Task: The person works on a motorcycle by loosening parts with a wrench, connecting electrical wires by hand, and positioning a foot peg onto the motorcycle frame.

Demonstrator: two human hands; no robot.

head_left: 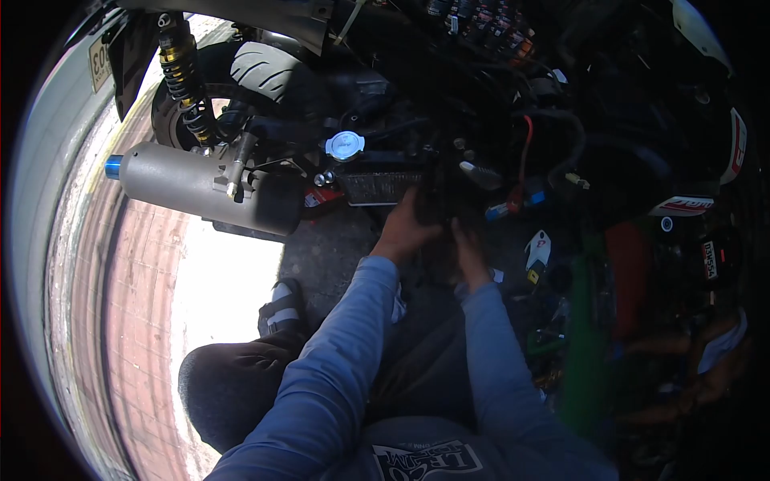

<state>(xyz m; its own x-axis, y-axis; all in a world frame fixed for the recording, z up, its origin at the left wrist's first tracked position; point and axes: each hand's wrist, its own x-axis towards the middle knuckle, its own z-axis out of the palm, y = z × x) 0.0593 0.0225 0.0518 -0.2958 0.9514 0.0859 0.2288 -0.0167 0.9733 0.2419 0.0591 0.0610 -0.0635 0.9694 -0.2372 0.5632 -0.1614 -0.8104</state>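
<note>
A scooter stands in front of me, with a radiator (pixel 383 189) and its silver cap (pixel 345 146) near the middle. Just right of the radiator's lower edge, my left hand (pixel 403 229) is curled, its fingertips lost in shadow. Close beside it on the right, my right hand (pixel 469 255) is bent inward with the thumb up. Both hands close around a dark part in the gap between them, too dim to make out. To the left lies the grey exhaust muffler (pixel 172 178) with a blue tip.
A gold-and-black shock absorber (pixel 183 76) and rear tyre (pixel 269 70) are at upper left. A red cable (pixel 525 148) hangs right of my hands. A white tag (pixel 538 250) lies lower right, near a green object (pixel 589 337). Another person's arm (pixel 666 345) shows at far right.
</note>
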